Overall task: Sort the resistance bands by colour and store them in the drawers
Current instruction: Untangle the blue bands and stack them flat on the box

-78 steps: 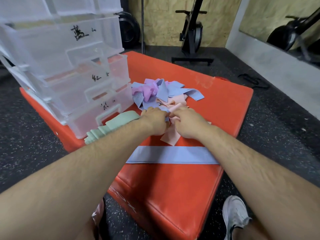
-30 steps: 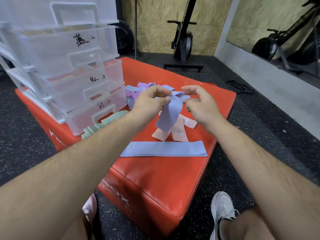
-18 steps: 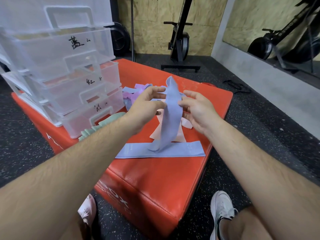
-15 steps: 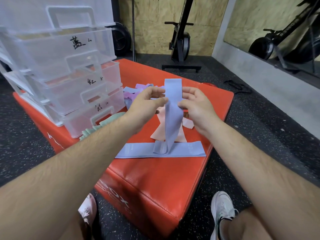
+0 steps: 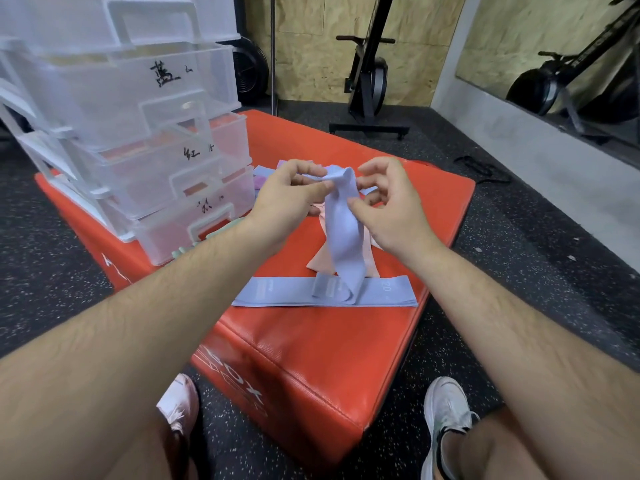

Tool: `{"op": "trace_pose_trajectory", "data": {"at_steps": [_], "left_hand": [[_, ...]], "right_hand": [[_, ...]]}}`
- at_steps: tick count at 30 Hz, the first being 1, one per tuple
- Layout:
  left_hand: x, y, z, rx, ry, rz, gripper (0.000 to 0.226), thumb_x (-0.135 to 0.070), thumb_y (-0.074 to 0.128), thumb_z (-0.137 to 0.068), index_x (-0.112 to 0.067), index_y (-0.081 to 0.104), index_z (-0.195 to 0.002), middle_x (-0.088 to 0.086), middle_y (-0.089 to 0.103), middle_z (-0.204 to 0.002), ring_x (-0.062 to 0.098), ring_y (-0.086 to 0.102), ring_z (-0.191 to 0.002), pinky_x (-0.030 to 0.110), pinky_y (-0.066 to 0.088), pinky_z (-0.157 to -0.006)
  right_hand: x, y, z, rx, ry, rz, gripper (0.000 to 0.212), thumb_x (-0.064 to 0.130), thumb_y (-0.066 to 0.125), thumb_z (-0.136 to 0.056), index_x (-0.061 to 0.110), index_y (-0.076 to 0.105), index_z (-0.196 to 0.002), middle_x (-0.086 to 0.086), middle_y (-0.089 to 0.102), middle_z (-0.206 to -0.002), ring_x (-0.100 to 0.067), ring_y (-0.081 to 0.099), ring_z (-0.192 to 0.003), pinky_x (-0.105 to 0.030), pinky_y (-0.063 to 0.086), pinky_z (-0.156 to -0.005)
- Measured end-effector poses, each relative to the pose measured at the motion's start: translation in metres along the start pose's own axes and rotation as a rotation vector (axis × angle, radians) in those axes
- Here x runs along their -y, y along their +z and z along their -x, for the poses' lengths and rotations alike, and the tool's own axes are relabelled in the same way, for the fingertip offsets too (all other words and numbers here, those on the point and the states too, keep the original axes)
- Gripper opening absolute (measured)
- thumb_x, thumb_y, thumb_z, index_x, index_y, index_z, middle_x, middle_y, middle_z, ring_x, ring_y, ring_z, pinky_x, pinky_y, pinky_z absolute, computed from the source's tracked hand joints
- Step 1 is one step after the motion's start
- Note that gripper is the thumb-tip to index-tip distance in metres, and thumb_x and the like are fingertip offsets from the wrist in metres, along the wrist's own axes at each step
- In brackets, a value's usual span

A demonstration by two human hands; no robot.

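1. The dark speckled floor [image 5: 519, 237] runs back to a chipboard wall [image 5: 311, 46], with a mirror [image 5: 571, 46] on the right.
2. A red padded surface [image 5: 311, 341] stands on the floor in front of the person, one corner pointing toward them.
3. A stack of clear drawers [image 5: 138, 109] stands on the surface's far left part, each front marked with black handwriting.
4. A black exercise machine [image 5: 367, 74] stands against the far wall.
5. A flat blue band [image 5: 277, 292] lies across the near part of the surface.
6. A second blue band [image 5: 344, 230] hangs upright from both hands, and its folded lower end rests on the flat one.
7. The left hand [image 5: 287, 202] pinches the hanging band's top between thumb and fingers.
8. The right hand [image 5: 391, 209] pinches its right edge with thumb and forefinger, while the other fingers are loosely curled.
9. Pink bands [image 5: 320, 261] lie behind the hanging band.
10. Green bands [image 5: 180, 252] lie beside the lowest drawer.
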State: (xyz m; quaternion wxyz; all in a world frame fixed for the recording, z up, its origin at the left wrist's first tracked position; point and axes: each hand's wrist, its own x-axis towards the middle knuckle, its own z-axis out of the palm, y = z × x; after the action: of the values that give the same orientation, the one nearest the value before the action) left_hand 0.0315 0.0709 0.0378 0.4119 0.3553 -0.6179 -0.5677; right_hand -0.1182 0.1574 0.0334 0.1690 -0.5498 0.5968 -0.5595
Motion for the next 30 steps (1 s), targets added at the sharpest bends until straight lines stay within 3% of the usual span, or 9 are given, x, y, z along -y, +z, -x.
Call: {"op": "trace_pose_trajectory", "data": {"at_steps": [2,6,9,12,17,20,23,27,30], "left_hand": [[-0.003,-0.003,0.001,0.021,-0.052,0.068,0.023,-0.012,0.073,-0.079,-0.017,0.067,-0.1,0.004,0.064,-0.095,0.017,0.062,-0.08,0.029,0.05,-0.066],[-0.009,-0.005,0.008,0.09,-0.135,0.216,0.017,-0.015,0.071,-0.086,-0.01,0.063,-0.1,0.004,0.071,-0.093,0.014,0.07,-0.076,0.028,0.055,-0.065],[-0.004,-0.013,0.01,0.01,-0.115,0.16,0.019,0.001,0.07,-0.083,-0.007,0.065,-0.099,0.006,0.065,-0.094,0.015,0.068,-0.073,0.027,0.054,-0.065],[0.0,-0.025,0.012,-0.017,-0.121,0.048,0.034,0.005,0.068,-0.069,-0.014,0.071,-0.097,0.003,0.067,-0.092,0.019,0.065,-0.083,0.032,0.049,-0.074],[0.002,-0.038,0.026,0.099,-0.068,-0.037,0.045,0.016,0.061,-0.069,-0.004,0.066,-0.11,0.01,0.068,-0.094,0.022,0.065,-0.087,0.035,0.049,-0.08],[0.001,-0.045,0.035,0.121,-0.072,-0.023,0.04,0.016,0.059,-0.073,-0.006,0.065,-0.106,0.001,0.07,-0.084,0.015,0.065,-0.075,0.026,0.051,-0.07],[0.007,-0.055,0.041,0.121,-0.065,-0.163,0.028,0.003,0.063,-0.08,-0.018,0.069,-0.098,0.0,0.067,-0.086,0.013,0.06,-0.074,0.027,0.049,-0.069],[0.013,-0.069,0.046,0.078,-0.007,-0.278,0.015,-0.012,0.07,-0.086,-0.026,0.072,-0.091,0.008,0.063,-0.088,0.016,0.057,-0.077,0.038,0.051,-0.075],[0.015,-0.075,0.048,0.031,0.028,-0.283,0.02,-0.009,0.071,-0.085,-0.029,0.072,-0.081,0.004,0.062,-0.082,0.015,0.056,-0.074,0.036,0.049,-0.074]], "right_hand": [[-0.001,0.003,0.002,0.009,0.004,0.017,0.04,0.008,0.069,-0.086,0.021,0.049,-0.118,0.002,0.064,-0.094,-0.01,0.051,-0.064,-0.026,0.048,-0.065],[0.001,0.009,0.005,0.086,-0.057,0.098,0.02,0.014,0.069,-0.087,0.019,0.059,-0.104,-0.003,0.062,-0.091,-0.014,0.052,-0.063,-0.034,0.048,-0.063],[0.001,0.013,0.008,0.177,-0.074,0.118,0.021,0.02,0.073,-0.088,0.012,0.061,-0.103,-0.005,0.063,-0.088,-0.017,0.054,-0.063,-0.025,0.046,-0.06],[-0.002,0.017,0.005,0.154,-0.065,0.087,0.014,0.022,0.063,-0.095,0.01,0.063,-0.102,-0.017,0.064,-0.086,-0.025,0.057,-0.069,-0.036,0.051,-0.07],[-0.003,0.031,0.0,0.376,0.012,0.048,0.03,0.018,0.06,-0.097,0.014,0.059,-0.127,0.007,0.063,-0.113,0.006,0.057,-0.099,-0.011,0.042,-0.087],[-0.008,0.043,0.001,0.482,0.013,0.174,0.004,0.017,0.065,-0.096,0.021,0.062,-0.096,0.015,0.056,-0.082,0.005,0.05,-0.071,-0.018,0.04,-0.075],[-0.008,0.051,0.001,0.495,0.019,0.135,0.013,0.027,0.068,-0.09,0.018,0.062,-0.083,0.003,0.052,-0.076,-0.01,0.046,-0.071,-0.032,0.041,-0.073],[-0.005,0.055,0.001,0.541,0.035,0.108,0.025,0.031,0.071,-0.088,0.007,0.067,-0.093,-0.004,0.054,-0.079,-0.015,0.047,-0.072,-0.034,0.04,-0.07],[-0.002,0.052,0.001,0.601,0.071,0.129,0.041,0.052,0.077,-0.077,0.016,0.071,-0.093,-0.004,0.054,-0.081,-0.016,0.048,-0.074,-0.036,0.039,-0.071]]}}
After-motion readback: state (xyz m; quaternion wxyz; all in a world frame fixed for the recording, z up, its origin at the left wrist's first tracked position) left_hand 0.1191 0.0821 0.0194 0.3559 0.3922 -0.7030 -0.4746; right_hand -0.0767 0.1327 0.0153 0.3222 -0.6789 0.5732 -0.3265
